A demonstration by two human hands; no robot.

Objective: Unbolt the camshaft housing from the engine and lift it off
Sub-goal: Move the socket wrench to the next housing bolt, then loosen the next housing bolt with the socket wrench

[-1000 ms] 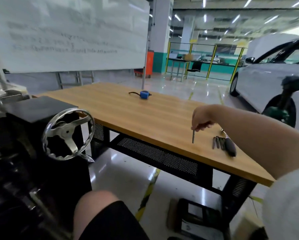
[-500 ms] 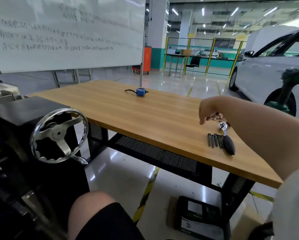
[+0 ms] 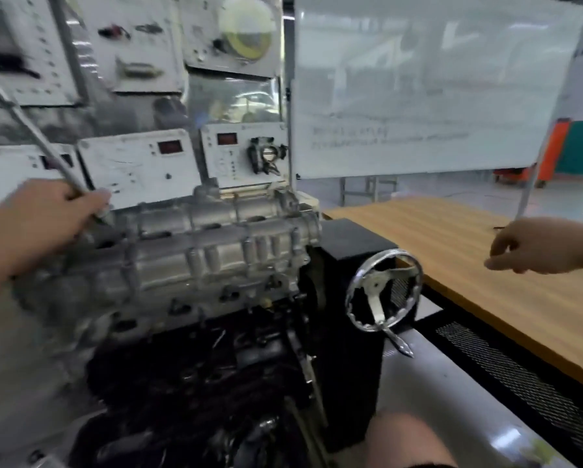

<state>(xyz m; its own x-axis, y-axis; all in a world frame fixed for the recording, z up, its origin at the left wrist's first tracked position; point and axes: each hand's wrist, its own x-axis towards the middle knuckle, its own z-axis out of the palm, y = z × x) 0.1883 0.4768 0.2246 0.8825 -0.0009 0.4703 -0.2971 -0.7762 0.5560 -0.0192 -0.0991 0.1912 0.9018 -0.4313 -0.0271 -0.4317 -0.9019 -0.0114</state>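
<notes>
I am gripping the wrench handle (image 3: pixel 36 133) in my left hand (image 3: pixel 36 228) at the camshaft housing (image 3: pixel 215 244), unbolting; my right hand (image 3: pixel 533 248) is hanging relaxed, empty; next move needs seating on a bolt.

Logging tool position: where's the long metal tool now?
Head view, far left: the left hand grips the tool, its shaft angled up-left, lower end at the housing's left end.

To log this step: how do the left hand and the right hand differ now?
The left hand grips a long metal tool at the camshaft housing; the right hand holds nothing. The left is by the engine; the right hangs over the wooden table, fingers loosely curled. Both are bare.
</notes>
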